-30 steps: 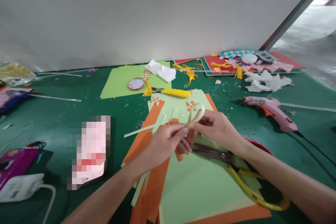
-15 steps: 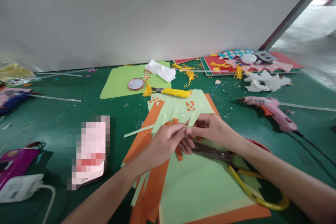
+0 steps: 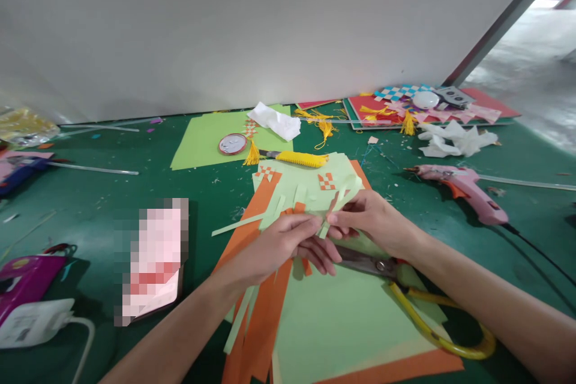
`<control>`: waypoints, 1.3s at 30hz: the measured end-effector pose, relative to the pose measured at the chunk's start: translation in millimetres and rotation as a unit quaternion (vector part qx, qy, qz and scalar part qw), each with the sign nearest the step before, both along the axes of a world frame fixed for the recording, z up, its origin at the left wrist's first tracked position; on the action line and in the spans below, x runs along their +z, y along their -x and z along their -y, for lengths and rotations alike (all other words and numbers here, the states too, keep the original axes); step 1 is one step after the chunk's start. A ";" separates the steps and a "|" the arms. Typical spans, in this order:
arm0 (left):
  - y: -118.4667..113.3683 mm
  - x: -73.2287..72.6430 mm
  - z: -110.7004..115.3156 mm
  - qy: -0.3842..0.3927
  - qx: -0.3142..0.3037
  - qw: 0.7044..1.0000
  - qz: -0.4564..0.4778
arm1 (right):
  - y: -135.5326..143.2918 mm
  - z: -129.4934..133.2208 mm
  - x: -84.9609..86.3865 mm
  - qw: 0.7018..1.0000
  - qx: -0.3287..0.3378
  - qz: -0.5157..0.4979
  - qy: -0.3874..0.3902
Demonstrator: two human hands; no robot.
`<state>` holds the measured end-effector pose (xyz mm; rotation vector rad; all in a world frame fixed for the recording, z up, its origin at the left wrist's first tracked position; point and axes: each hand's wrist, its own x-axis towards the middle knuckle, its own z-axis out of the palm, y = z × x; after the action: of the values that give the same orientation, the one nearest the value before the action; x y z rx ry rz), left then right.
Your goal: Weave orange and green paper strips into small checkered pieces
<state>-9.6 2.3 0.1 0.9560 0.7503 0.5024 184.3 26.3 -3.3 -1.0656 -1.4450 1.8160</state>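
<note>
Close together, right hand [image 3: 371, 214] pinching a looped pale-green strip [image 3: 354, 185], left hand [image 3: 281, 246] at its end, lower fingers extended, grip unclear

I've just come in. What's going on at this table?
A person's right hand pinches a looped pale green paper strip, with the left hand right by its lower end. Beneath are pale green sheets and orange strips. Scissors lie partly under the right forearm, and a yellow cutter lies beyond the hands.
</note>
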 end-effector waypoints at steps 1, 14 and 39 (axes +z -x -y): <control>0.3 -0.9 -0.5 0.013 -0.001 1.000 0.015 | -0.1 -0.4 -0.6 1.000 0.004 -0.009 0.002; 0.1 0.1 0.1 0.031 -0.015 0.999 0.034 | -1.8 -0.5 -5.7 0.999 0.019 -0.040 -0.006; 0.1 -2.2 0.0 0.020 -0.020 0.999 0.037 | 0.9 0.1 0.8 0.998 0.049 -0.012 -0.034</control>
<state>-9.7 2.3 -2.1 0.9090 0.6711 0.4835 183.4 26.2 -2.6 -0.9507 -1.5573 1.8282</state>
